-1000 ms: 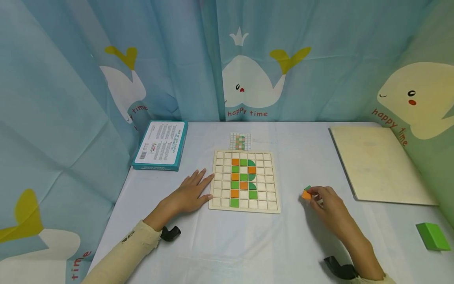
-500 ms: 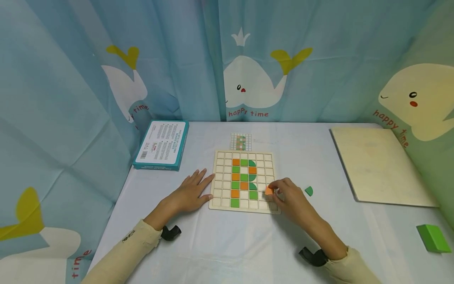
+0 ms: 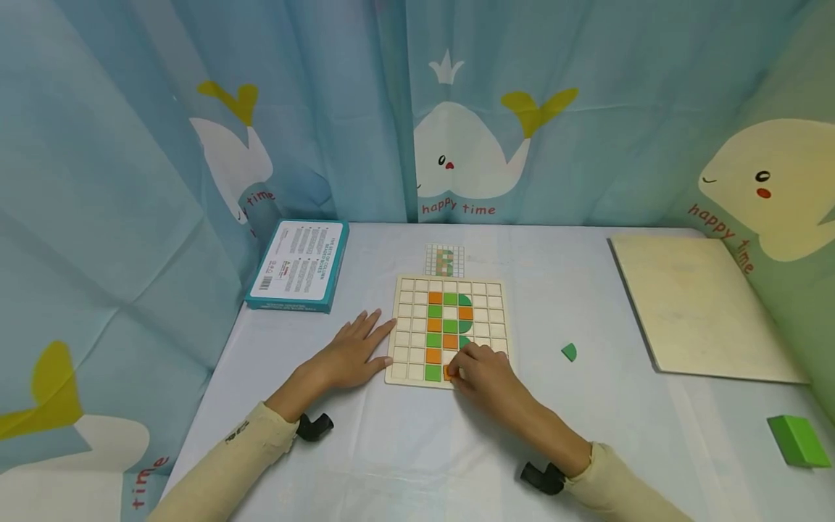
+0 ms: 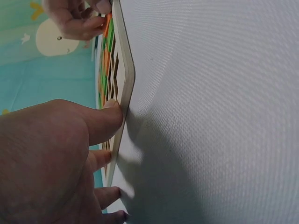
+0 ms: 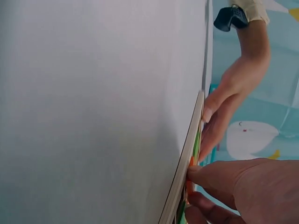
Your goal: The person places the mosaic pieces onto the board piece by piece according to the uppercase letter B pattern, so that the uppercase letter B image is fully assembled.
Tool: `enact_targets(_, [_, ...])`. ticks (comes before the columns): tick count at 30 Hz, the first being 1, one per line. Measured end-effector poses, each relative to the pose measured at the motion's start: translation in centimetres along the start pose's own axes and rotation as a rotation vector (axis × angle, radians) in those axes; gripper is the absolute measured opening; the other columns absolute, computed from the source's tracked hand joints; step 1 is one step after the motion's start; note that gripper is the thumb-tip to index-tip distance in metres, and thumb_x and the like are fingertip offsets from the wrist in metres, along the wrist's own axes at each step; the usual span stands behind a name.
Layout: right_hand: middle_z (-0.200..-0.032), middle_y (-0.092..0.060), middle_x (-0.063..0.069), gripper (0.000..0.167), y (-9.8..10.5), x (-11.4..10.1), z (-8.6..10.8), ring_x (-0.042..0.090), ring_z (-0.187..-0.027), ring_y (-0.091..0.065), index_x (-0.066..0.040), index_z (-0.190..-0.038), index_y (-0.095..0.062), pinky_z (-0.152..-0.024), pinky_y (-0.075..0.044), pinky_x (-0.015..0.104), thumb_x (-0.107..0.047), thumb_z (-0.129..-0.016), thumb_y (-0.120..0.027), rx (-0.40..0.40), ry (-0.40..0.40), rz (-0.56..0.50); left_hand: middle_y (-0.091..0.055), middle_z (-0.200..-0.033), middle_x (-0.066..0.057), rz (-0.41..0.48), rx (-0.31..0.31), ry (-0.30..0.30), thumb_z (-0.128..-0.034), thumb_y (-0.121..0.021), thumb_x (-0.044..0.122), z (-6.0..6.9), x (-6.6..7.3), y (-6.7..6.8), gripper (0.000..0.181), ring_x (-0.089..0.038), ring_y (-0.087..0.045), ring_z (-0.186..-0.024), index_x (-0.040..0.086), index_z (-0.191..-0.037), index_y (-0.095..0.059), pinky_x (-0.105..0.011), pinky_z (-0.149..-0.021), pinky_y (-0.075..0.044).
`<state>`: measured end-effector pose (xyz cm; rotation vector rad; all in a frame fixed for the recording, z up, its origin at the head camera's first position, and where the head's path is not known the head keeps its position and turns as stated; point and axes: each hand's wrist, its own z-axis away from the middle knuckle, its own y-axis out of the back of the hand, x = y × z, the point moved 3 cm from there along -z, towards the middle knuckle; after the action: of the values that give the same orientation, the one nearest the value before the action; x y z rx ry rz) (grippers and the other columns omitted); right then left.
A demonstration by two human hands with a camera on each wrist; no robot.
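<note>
A wooden grid board (image 3: 409, 357) lies on the white table, with orange, light green and rounded dark green tiles set in its cells. My right hand (image 3: 488, 377) pinches an orange tile (image 3: 447, 373) at the board's bottom row, just right of a light green tile (image 3: 433, 373). In the right wrist view the thumb and fingers meet at this orange tile (image 5: 189, 185); whether it sits fully in its cell I cannot tell. My left hand (image 3: 352, 354) rests at the board's left edge with fingers spread, thumb and index touching the rim (image 4: 125, 93).
Behind the board lies a small printed pattern card (image 3: 445, 259). One dark green quarter-round tile (image 3: 570, 352) is on the table to the right. A teal box (image 3: 296, 262) stands back left, a flat wooden panel (image 3: 704, 301) right, and a green block (image 3: 797, 441) at the far right.
My right hand has moved left from beside the board to its bottom row with the orange tile. The dark green quarter-round tile was left on the table. My left hand stays put.
</note>
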<state>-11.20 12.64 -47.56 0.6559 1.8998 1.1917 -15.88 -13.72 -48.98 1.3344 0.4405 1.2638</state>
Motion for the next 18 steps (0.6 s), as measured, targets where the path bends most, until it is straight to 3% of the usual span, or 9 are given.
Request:
enact_targets(12, [-0.096,-0.069,-0.003,0.017,0.1,-0.5,0.3,0.019,-0.087,-0.062,-0.014,-0.091,-0.079,-0.072,-0.04,0.031,-0.004,-0.082,-0.09,0.003,0.004,-0.004,-0.01,-0.178,-0.012,0.01,-0.001,0.007,-0.1085,-0.053,0.05,0.1,0.1,0.1,0.074,-0.038,-0.005,-0.164,0.025,-0.17,-0.022,-0.06,-0.131,-0.011])
enact_targets(18, [-0.105,-0.066,0.001,0.018,1.5,1.5,1.4,0.022,-0.098,-0.062,-0.012,-0.103,-0.079,-0.077,-0.039,0.035,-0.01,-0.087,-0.087,-0.035,-0.071,-0.058,-0.009,-0.178,-0.012,0.012,-0.005,0.009,-0.1085,-0.053,0.051,0.0,0.1,-0.1,0.074,-0.038,-0.004,-0.164,0.025,-0.171,-0.022,-0.059,-0.131,-0.011])
